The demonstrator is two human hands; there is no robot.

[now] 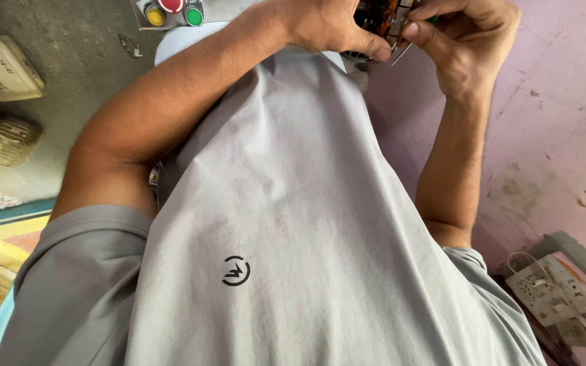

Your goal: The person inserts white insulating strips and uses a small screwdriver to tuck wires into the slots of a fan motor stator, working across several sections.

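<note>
grey T-shirt (pixel 286 224) with small black round logo (pixel 236 270); wall (pixel 551 122) pink (brown stains, chipped spots); buttons yellow (pixel 154 13), red (pixel 171 5), green (pixel 193 13); cream switch box (pixel 3 68) on grey surface

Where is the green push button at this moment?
In the head view, the green push button sits at the top edge, left of centre, beside the red button and yellow button.

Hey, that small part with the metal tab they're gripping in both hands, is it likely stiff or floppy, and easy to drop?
The small part is probably stiff: its metal tab juts out straight past the fingertips. It looks light, since the left hand and right hand pinch it with fingertips only. Mostly hidden, so fragility is hard to tell; bare metal may be slippery.
</note>
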